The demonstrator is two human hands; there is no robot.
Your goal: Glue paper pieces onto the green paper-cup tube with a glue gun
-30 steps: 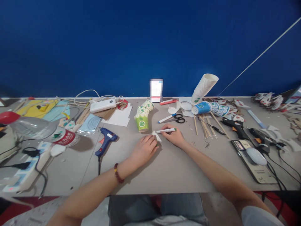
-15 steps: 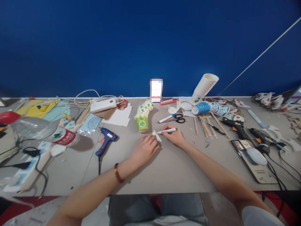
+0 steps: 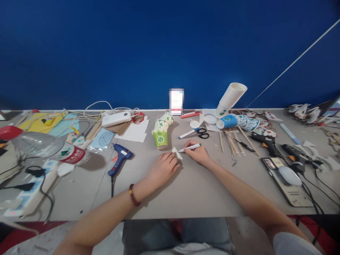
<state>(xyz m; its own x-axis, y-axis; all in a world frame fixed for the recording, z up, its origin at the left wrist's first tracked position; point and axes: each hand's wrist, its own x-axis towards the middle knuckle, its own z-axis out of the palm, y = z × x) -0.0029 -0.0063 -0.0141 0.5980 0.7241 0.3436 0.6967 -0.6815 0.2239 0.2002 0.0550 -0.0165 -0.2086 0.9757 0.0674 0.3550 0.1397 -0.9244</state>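
My left hand [image 3: 164,166] rests on the table with its fingers curled together, pressing and holding a small pointed white paper piece [image 3: 177,153]. A bit of green shows beside its fingertips; I cannot make out what it is. In my right hand [image 3: 198,154] is a white marker with a green end [image 3: 190,148], its tip at the paper's right side. Just behind my left hand stand joined green-patterned paper cups [image 3: 160,136], the upper ones tilted to the right. A blue-ended marker [image 3: 188,133] and black scissors [image 3: 203,133] lie behind my right hand.
To the left are a blue glue gun [image 3: 119,159], a water bottle [image 3: 53,143] on its side and a power strip [image 3: 37,187]. On the right are stacked white cups [image 3: 232,97], blue cups [image 3: 228,122], wooden sticks [image 3: 231,141], black glue guns and a phone [image 3: 287,191].
The marker in my right hand has tilted slightly, its green end shifting up and right. My left hand stays in place on the paper piece.
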